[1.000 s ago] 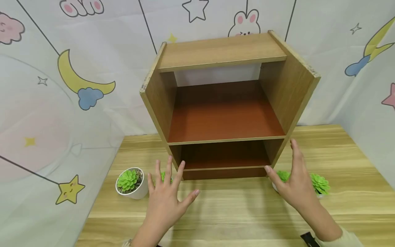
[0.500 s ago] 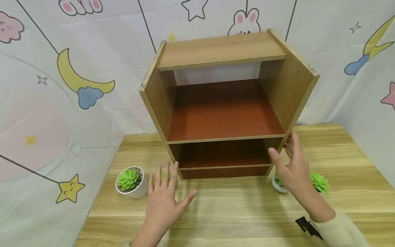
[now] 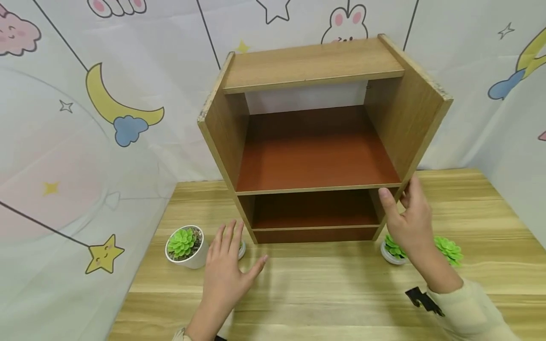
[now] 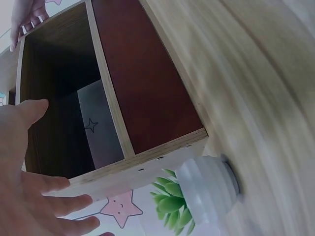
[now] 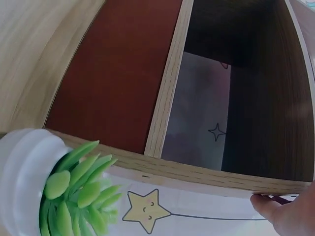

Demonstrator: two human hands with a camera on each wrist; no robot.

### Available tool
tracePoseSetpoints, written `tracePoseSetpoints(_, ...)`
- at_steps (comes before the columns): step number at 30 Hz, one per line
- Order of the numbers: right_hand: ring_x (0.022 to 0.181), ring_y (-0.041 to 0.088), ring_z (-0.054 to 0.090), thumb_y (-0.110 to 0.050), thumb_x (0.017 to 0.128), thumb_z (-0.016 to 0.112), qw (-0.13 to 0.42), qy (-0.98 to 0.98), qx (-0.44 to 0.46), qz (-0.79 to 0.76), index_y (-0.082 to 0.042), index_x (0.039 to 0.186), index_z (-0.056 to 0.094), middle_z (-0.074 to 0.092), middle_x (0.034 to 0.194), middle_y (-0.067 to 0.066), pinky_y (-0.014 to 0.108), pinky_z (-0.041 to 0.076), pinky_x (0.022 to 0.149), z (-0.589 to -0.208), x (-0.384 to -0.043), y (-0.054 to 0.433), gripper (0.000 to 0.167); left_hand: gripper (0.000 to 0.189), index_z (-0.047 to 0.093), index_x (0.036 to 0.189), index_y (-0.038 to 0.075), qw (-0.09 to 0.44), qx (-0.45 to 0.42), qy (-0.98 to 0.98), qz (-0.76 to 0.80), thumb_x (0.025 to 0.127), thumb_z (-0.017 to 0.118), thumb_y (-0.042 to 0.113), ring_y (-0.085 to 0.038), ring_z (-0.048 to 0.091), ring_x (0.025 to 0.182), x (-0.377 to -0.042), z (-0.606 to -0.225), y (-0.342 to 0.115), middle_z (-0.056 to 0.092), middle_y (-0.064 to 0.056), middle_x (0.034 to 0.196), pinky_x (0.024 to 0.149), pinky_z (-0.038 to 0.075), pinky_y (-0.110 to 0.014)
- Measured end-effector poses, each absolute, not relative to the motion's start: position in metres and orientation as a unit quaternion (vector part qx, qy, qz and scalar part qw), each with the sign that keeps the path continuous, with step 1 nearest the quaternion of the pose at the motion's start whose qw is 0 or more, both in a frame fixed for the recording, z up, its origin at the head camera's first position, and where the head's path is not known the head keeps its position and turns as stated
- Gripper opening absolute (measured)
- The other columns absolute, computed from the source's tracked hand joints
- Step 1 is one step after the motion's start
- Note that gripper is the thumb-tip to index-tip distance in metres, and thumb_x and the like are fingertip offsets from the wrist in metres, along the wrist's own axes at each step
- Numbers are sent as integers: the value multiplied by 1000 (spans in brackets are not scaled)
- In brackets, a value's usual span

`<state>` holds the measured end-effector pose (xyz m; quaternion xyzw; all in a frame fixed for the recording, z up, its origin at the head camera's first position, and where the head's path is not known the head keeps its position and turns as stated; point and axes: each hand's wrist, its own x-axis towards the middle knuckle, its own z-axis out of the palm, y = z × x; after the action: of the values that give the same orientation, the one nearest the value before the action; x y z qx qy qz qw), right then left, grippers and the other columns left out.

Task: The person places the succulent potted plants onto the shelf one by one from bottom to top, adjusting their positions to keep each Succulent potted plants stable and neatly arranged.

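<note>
A wooden cabinet (image 3: 317,151) with a reddish-brown shelf and a lower compartment stands in the middle of the table. My right hand (image 3: 411,225) is at its right side, with fingertips (image 5: 263,202) touching the outer face of the side panel. The thumb (image 3: 387,198) extends in front of that panel's edge. My left hand (image 3: 225,270) hovers near the lower left corner, fingers spread and holding nothing. Part of a small potted succulent (image 4: 172,201) is hidden behind it in the head view. In the left wrist view the spread left fingers (image 4: 74,201) appear beside the cabinet's side panel.
A larger succulent in a white pot (image 3: 187,246) stands at the left. Two more succulents are near the right hand, one in a white pot (image 3: 393,258) and one partly hidden plant (image 3: 449,250). A printed cloth (image 3: 128,123) hangs behind the wooden table (image 3: 307,298).
My right hand has moved forward and inward, from beside the cabinet to touching its right side. The left hand has shifted only slightly, its fingers closer together. The cabinet stays in place.
</note>
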<state>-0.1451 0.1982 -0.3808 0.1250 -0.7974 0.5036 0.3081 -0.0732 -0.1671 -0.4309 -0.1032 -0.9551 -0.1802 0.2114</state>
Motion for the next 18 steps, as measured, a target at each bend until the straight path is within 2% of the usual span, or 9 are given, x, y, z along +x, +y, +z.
tracePoseSetpoints(7,111,12,58,-11,98,60,313,-770,91,549,-6,141,48,58,123,11,19,46,86,-376,-152,193,45,87,40,149,6,240,-103,-941,-217,83,71,52,-36,31,138,-74,-435,-170,40,-16,149,102,33,-61)
tracePoseSetpoints(11,100,9,60,-14,98,61,319,-772,75,544,-4,133,56,62,113,8,18,45,80,-374,-155,190,37,84,44,146,4,261,-108,-927,-248,82,75,47,-37,36,135,-74,-439,-170,44,-17,146,102,33,-59)
tracePoseSetpoints(16,101,6,59,-15,97,63,333,-773,56,536,-2,125,63,65,109,7,18,43,83,-372,-157,189,31,80,45,145,3,277,-122,-913,-273,82,77,40,-39,40,131,-73,-442,-168,47,-18,142,102,34,-59)
tracePoseSetpoints(18,97,7,59,-17,97,64,333,-773,42,538,-2,122,65,65,105,3,19,43,80,-370,-158,187,29,80,45,145,4,276,-120,-912,-280,82,77,39,-38,40,132,-72,-442,-167,47,-18,142,103,34,-58)
